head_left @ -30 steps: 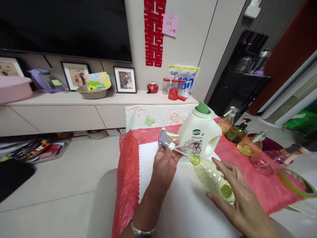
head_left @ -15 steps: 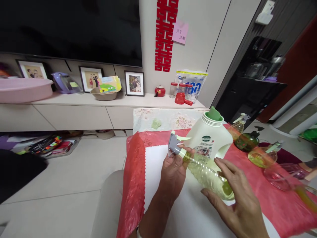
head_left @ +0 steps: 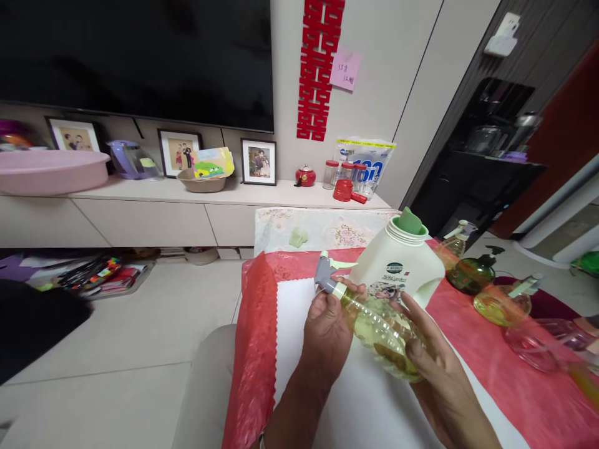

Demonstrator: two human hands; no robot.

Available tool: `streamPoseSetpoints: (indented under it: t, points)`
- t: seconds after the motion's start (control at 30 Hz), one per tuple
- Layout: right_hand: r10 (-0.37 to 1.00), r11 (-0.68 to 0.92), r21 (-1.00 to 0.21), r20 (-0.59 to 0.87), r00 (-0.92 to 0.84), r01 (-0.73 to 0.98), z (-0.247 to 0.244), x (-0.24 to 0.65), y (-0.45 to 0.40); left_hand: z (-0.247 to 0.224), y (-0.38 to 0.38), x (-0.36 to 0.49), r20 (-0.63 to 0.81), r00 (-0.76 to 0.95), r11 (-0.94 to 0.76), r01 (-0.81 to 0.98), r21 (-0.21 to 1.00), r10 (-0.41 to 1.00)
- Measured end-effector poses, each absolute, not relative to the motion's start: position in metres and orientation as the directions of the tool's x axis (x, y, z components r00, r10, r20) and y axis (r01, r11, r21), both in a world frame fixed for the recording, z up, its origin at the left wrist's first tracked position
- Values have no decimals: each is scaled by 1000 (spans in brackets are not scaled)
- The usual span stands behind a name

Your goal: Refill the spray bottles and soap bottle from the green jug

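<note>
A clear yellow-green spray bottle with a grey and pale green trigger head lies tilted between both hands, its head up to the left. My left hand is closed round its neck, just below the trigger. At the base end, my right hand wraps round the body, fingers behind and thumb in front. Right behind the spray bottle stands a large white jug with a green piece in its open mouth.
Several bottles, among them a dark green pump bottle, stand on the red cover to the right. A pale green cap sits on the floral cloth. Behind is a low cabinet with frames, jars and a red pot.
My right hand has closed on the lower part of the spray bottle, where it was spread beside it before. The view has shifted slightly.
</note>
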State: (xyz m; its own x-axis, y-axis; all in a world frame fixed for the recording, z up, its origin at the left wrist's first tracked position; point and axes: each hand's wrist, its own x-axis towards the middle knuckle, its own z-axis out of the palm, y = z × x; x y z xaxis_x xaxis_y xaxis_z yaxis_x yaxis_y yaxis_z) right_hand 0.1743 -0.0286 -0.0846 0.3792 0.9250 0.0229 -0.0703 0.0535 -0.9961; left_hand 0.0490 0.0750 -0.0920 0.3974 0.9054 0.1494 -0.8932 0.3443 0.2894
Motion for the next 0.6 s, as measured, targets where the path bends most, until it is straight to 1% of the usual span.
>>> streamPoseSetpoints:
  t: [0.03, 0.07, 0.13, 0.17, 0.23, 0.3, 0.33, 0.37, 0.4, 0.43, 0.47, 0.5, 0.53, 0.57, 0.6]
  points:
    - [917, 79, -995, 48, 395, -64, -83, 169, -30, -92, 76, 49, 123, 382, 340, -901, 270, 916]
    - [908, 117, -993, 105, 406, -6, -81, 164, -31, -91, 77, 50, 96, 363, 331, -911, 247, 927]
    - [878, 188, -960, 259, 402, 208, -82, 157, -33, -90, 78, 49, 51, 328, 312, -929, 201, 943]
    - [856, 218, -915, 347, 383, 340, -84, 156, -33, -90, 79, 49, 35, 320, 309, -933, 182, 947]
    - [810, 267, -778, 500, 305, 568, -90, 160, -34, -90, 80, 49, 14, 323, 316, -933, 171, 946]
    - [783, 283, -665, 577, 235, 691, -94, 166, -34, -91, 80, 48, 10, 319, 312, -932, 185, 948]
    - [786, 265, -662, 569, 240, 701, -94, 169, -35, -92, 80, 48, 20, 312, 303, -933, 195, 950]
    - [805, 229, -709, 523, 280, 667, -93, 171, -35, -93, 80, 48, 38, 305, 292, -934, 206, 951]
    - [833, 180, -794, 437, 340, 580, -89, 173, -35, -93, 80, 48, 61, 301, 281, -935, 217, 952]
    - [864, 122, -890, 313, 394, 440, -85, 174, -35, -94, 79, 48, 88, 300, 274, -934, 227, 950]
    - [893, 59, -966, 164, 419, 254, -79, 173, -34, -93, 79, 48, 117, 304, 271, -933, 239, 945]
    - [915, -8, -998, 16, 403, 56, -73, 172, -33, -93, 78, 48, 143, 313, 271, -929, 253, 939]
    - [926, -74, -990, -111, 361, -116, -67, 171, -32, -92, 78, 49, 160, 322, 273, -924, 266, 933]
    - [928, -127, -963, -201, 313, -239, -62, 168, -31, -92, 78, 49, 167, 328, 275, -921, 277, 930]
    - [927, -160, -938, -249, 279, -308, -58, 166, -30, -92, 79, 49, 165, 329, 275, -919, 282, 930]
